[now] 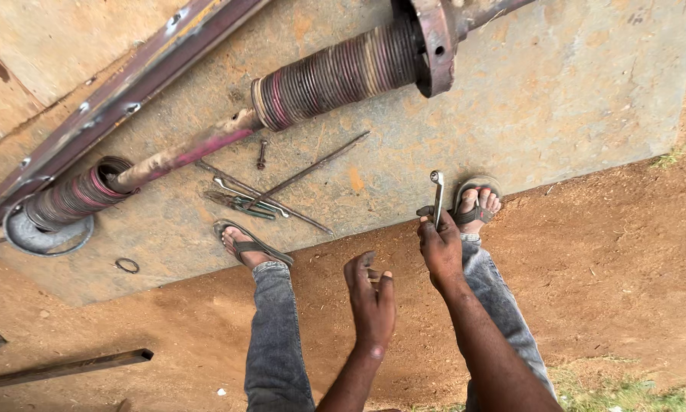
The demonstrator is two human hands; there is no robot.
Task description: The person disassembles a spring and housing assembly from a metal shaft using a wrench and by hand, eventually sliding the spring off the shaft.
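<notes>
Head camera, looking down past my jeans and sandals: my right hand [441,246] is closed around a metal spanner [437,197], held upright above my right foot. My left hand [371,294] hangs open and empty, fingers spread. Ahead, on a concrete slab [557,99], lie loose hand tools [259,194] beside a long coiled spring shaft [335,75].

A single head camera looks almost straight down from standing height, tilted slightly forward. The slab [557,91] fills the upper frame, and the long shaft [335,76] crosses it from lower left to upper right, at leg's length. Nearer than the slab, at the bottom edge, come the forearms, with the left hand [372,294] and right hand [441,248] closest to the lens.
</notes>
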